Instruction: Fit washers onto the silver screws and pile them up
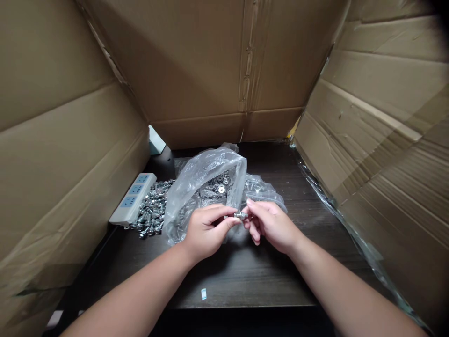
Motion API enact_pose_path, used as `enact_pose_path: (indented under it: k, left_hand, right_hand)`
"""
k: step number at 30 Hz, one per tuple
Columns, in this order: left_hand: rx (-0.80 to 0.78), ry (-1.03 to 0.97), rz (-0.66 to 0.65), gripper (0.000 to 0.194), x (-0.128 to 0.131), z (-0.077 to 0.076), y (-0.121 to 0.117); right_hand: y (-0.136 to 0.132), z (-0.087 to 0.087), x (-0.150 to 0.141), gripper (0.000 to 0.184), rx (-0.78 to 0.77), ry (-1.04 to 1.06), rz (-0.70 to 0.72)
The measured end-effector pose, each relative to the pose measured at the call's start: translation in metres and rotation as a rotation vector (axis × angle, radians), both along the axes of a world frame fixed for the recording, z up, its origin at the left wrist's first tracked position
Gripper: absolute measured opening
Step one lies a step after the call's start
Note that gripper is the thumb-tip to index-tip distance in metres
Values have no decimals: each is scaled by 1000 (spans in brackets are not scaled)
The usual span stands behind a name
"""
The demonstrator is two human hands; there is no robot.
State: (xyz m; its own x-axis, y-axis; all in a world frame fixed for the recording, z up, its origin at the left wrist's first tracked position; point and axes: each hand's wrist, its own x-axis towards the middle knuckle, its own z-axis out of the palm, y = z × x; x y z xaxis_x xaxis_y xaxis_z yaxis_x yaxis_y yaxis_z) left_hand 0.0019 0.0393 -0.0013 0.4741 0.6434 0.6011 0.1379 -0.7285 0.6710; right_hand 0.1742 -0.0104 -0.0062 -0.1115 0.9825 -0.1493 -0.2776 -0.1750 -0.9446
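Between the thumb and fingertips of my left hand [208, 229] a small metal bolt [242, 216] is pinched, lying almost level and pointing right. A nut or collar appears to sit around its shank, though it is too small to make out fully. My right hand [271, 224] is close by at the bolt's free end, its thumb raised off the bolt and its other fingers curled below. The curled fingers may touch the tip. Behind both hands, a clear plastic bag [206, 161] gapes, with washers [221, 189] and other small metal parts inside.
Left of the bag lies a pile of bolts [150, 213] beside a pale box with blue labels [133, 196]. Another plastic bag of metal parts [261, 187] rests at the right. Cardboard walls [210, 70] enclose the dark table [252, 285]; a small label scrap [204, 294] lies near its edge.
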Motion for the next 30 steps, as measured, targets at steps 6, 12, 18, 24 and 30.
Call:
enact_pose_path:
  k: [6, 12, 18, 24, 30]
  left_hand:
    - [-134, -53, 18, 6, 1, 1, 0]
    - [-212, -69, 21, 7, 0, 0, 2]
    - [-91, -30, 9, 8, 0, 2, 1]
    - [18, 0, -75, 8, -1, 4, -1]
    - [-7, 1, -40, 7, -1, 1, 0]
  right_hand:
    - [-5, 4, 1, 27, 133, -31, -28]
    - [-8, 4, 1, 29, 174, -24, -33]
    - [-7, 4, 1, 28, 136, -103, -30]
    - [-4, -1, 3, 31, 38, 15, 97]
    - [0, -4, -1, 46, -12, 3, 56]
